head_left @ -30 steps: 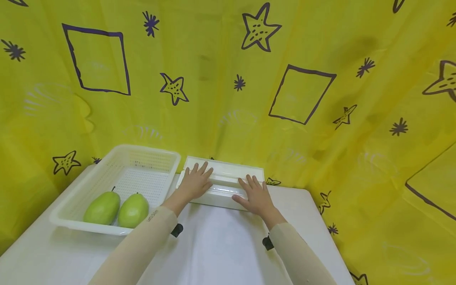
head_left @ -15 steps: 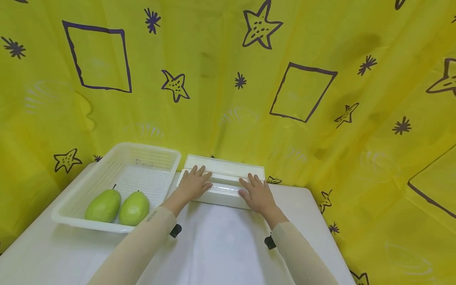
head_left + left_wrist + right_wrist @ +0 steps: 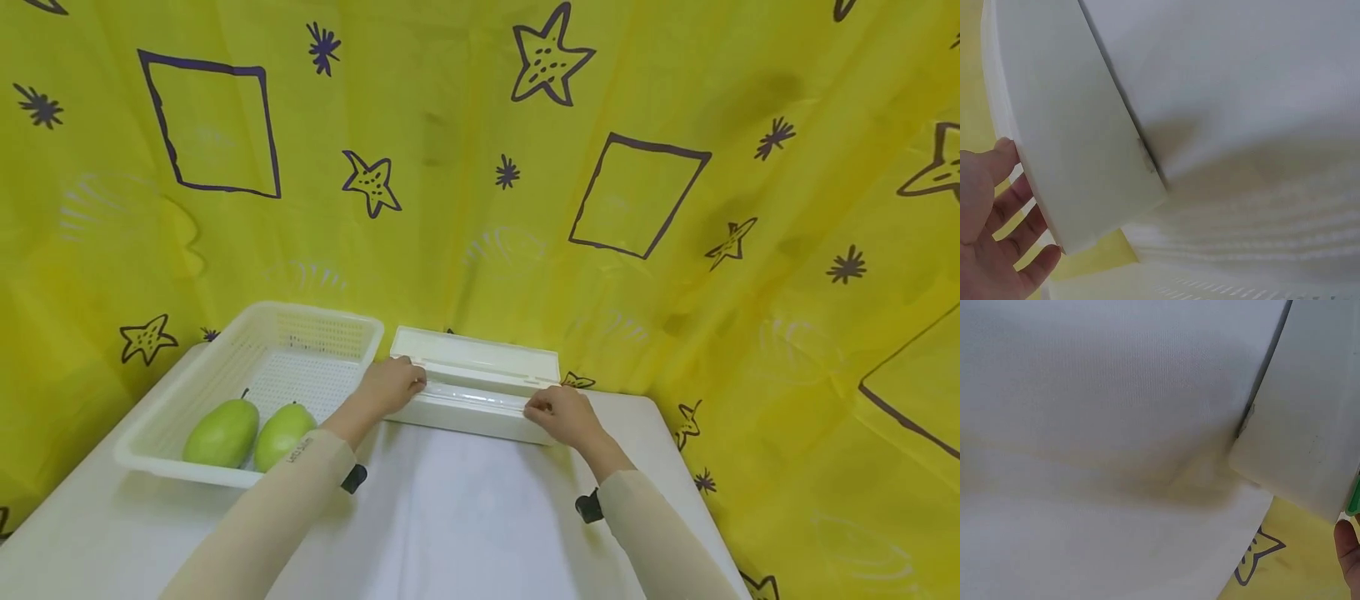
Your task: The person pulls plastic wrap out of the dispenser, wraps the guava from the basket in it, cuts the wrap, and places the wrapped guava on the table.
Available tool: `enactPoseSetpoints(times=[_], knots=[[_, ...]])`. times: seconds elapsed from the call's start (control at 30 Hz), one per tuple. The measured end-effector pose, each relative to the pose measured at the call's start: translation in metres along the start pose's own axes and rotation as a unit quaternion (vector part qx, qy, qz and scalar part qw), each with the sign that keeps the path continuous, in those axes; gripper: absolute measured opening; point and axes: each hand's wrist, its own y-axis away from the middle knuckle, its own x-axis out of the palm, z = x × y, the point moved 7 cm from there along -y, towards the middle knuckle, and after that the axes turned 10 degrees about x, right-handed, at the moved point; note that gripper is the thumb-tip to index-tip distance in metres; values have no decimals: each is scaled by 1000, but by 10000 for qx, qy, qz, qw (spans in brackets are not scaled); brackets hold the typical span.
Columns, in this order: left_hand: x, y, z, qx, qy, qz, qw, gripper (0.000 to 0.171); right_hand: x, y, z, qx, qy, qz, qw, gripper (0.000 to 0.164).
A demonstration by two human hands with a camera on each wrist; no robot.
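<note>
A long white cling film box (image 3: 465, 422) lies at the back of the table with its lid (image 3: 480, 350) tipped back. Clear cling film (image 3: 476, 396) shows along its opening. At the box's left end my left hand (image 3: 385, 388) bends its fingers and pinches the film's edge. My right hand (image 3: 567, 414) does likewise at the right end, thumb against fingertips. The left wrist view has the thumb and fingers at the upper edge of the box (image 3: 1079, 137). Only part of the right hand (image 3: 1349, 553) appears in the right wrist view, beside a green piece (image 3: 1354, 501).
To the left stands a white plastic basket (image 3: 180, 473) holding two green pears (image 3: 222, 433), close beside the box. The white table (image 3: 465, 517) spreads in front. A yellow patterned curtain (image 3: 450, 250) hangs right behind the box.
Both hands lay spread over the box with straight fingers. They have moved apart toward its ends, and their fingers are now bent, pinching at the film.
</note>
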Motion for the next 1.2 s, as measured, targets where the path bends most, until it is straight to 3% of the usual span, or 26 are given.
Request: enactPoseSetpoints(times=[0.2, 0.4, 0.53, 0.77, 0.97, 1.07, 1.2], knots=[[1, 0, 4, -22, 19, 191, 9998, 12, 2, -2, -1, 20, -13, -124, 9999, 11], [3, -4, 5, -182, -131, 573, 9981, 35, 0, -2, 1, 226, -14, -300, 9993, 12], [6, -8, 7, -183, -236, 719, 9970, 41, -3, -4, 1, 292, 195, -619, 9975, 13], [8, -16, 2, 472, -200, 567, 9971, 37, -2, -8, -3, 477, 91, -707, 9963, 17], [10, -18, 3, 466, -279, 797, 9953, 22, -4, -9, 0, 592, 62, -648, 9961, 18], [9, -18, 3, 552, -338, 636, 9959, 9, -5, -10, 0, 670, 40, -608, 9959, 19], [6, -16, 2, 762, -399, 336, 9957, 15, -5, -11, -1, 706, 1, -592, 9957, 20]])
